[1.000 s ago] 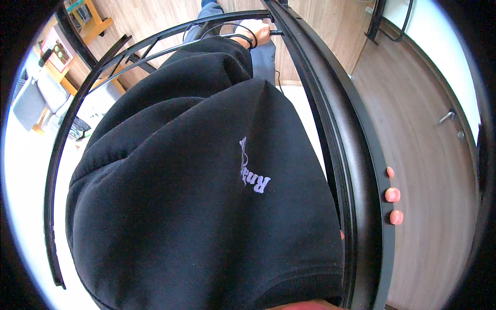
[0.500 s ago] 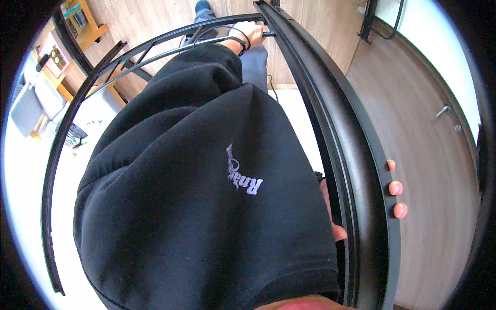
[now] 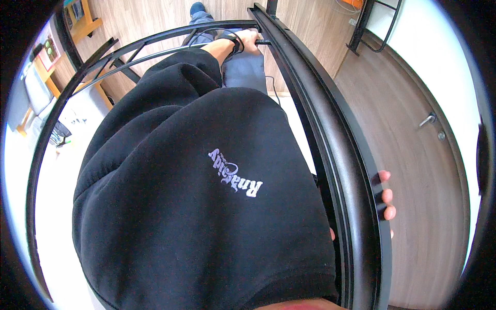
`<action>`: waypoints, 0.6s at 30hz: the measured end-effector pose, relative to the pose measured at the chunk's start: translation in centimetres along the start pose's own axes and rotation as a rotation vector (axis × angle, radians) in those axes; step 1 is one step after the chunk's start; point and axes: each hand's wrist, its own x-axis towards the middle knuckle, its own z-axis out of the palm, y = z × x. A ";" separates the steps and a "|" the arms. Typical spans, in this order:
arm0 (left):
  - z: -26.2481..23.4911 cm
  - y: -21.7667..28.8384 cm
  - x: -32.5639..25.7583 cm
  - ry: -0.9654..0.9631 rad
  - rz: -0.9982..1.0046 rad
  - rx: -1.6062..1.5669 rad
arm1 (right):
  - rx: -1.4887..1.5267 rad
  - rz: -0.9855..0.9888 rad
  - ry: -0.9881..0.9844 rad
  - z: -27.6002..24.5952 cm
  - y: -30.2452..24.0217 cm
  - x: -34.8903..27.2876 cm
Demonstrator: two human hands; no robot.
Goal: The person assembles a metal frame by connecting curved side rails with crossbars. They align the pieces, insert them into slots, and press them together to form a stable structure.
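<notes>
A large black metal frame [image 3: 356, 206] with a long grooved rail stands to my right, and its thin crossbars curve away to the left. At the far end, my left hand [image 3: 250, 40] is closed at the joint where the crossbars meet the rail; a black band circles its wrist. Further down, the fingers of my right hand [image 3: 387, 196] curl over the rail's outer edge. A bit of skin shows on the rail's inner side, while the rest of that hand is hidden by the rail and my black sweatshirt [image 3: 196, 186].
Beyond the rail is a brown door [image 3: 408, 170] with a metal handle [image 3: 428, 120]. A black metal stand [image 3: 361, 31] is at the far right. Grey seating [image 3: 36, 95] and wooden furniture [image 3: 85, 26] are at the left. A dark cable [image 3: 274, 85] hangs near my leg.
The view has shifted, so the rail and door sit further left. More of my left forearm is bare. Both hands keep their places on the frame; less of the right hand's inner side shows.
</notes>
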 end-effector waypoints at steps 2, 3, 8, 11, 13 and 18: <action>-0.7 0.2 0.2 -0.177 -0.161 -0.123 | -0.011 0.009 -0.002 0.1 -0.1 0.0; -1.1 0.4 0.3 -0.288 -0.232 -0.199 | -0.018 0.016 -0.001 0.1 0.0 0.1; -1.8 1.3 0.9 -0.298 -0.303 -0.261 | -0.024 0.027 0.006 0.4 0.1 -0.1; -0.8 1.6 1.1 -0.205 -0.143 0.058 | -0.024 0.050 0.015 0.3 0.1 -0.3; -0.2 1.5 1.1 -0.108 -0.029 0.212 | -0.032 0.058 0.024 0.0 0.0 -0.3; 0.1 1.5 0.4 -0.020 -0.019 0.266 | -0.049 0.087 0.055 -0.5 -0.4 -0.1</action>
